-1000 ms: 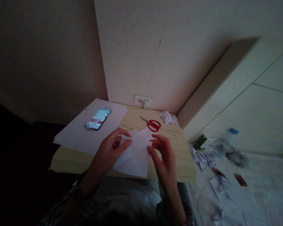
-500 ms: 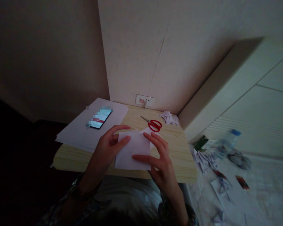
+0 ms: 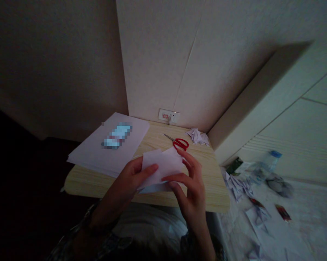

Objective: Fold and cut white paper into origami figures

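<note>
A folded piece of white paper (image 3: 162,166) is held between my two hands above the near part of the small wooden table. My left hand (image 3: 134,177) grips its left side, thumb on top and the other fingers behind. On the right side, my right hand (image 3: 190,181) has its fingers bent around the lower and right edges, with the thumb under the near edge. A lower layer shows beneath the top one. Just beyond lie scissors (image 3: 175,140) with red handles, blades pointing away to the left.
A stack of white sheets (image 3: 98,159) covers the table's left side, with a phone (image 3: 117,136) on it. Folded paper pieces (image 3: 198,137) lie at the back right. A wall socket (image 3: 168,116) sits behind. Right of the table, a bed holds a bottle (image 3: 269,159) and more folded paper (image 3: 238,185).
The paper has tilted, and its near edge has lifted to show a layer beneath. My right thumb has come up to that edge, and the fingers have drawn closer around the paper.
</note>
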Motion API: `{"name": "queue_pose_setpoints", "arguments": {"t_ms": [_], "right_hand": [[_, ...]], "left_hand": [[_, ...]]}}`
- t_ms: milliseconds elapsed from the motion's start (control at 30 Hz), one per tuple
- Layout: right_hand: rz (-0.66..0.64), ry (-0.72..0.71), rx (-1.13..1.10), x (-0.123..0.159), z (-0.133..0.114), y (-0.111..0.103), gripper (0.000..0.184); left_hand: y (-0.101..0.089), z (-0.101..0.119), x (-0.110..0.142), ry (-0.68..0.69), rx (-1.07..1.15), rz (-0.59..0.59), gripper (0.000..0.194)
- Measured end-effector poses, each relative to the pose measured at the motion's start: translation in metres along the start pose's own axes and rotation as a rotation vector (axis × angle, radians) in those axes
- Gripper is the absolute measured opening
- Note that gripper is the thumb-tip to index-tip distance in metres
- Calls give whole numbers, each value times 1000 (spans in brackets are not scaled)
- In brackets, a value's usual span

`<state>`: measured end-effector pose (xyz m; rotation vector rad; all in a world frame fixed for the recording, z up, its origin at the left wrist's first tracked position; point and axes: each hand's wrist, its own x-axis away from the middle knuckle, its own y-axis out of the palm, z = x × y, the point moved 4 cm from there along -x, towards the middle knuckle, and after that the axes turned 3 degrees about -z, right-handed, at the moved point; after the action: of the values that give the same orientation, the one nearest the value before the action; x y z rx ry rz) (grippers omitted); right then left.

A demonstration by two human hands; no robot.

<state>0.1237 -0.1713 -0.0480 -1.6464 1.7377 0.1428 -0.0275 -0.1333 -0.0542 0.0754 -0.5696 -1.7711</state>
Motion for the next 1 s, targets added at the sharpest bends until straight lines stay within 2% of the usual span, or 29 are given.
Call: {"name": "queue_pose_setpoints", "arguments": {"t_ms": [67,200,333,467,533,633,733,1000], "right_hand": [[27,52,-62,0,2,1,14],[62,104,-88,-1,2,1,11],[118,178,-94,-4,1,0,8],[191,232,-65,-6,1,0,9],[212,250,-48,-6,1,-1,9],[208,270,-54,-6,1,0,8],[207,291,-67,-5,1,0,7],[232,334,-91,-4,0,-1,9]], "left_hand": [[-1,2,1,53,-6,-16,32],[-4,2,-1,130,-107,-36,18],[-4,-2,-2,147,-198,-80,26],[0,-2,3,121,-130,-117,40],[3,1,6,139,-165,-109,42],[6,7,10,215,-312,-46,28],[7,9,11,215,-367,-9,23],[6,6,10,218,-393,-52,25]]}}
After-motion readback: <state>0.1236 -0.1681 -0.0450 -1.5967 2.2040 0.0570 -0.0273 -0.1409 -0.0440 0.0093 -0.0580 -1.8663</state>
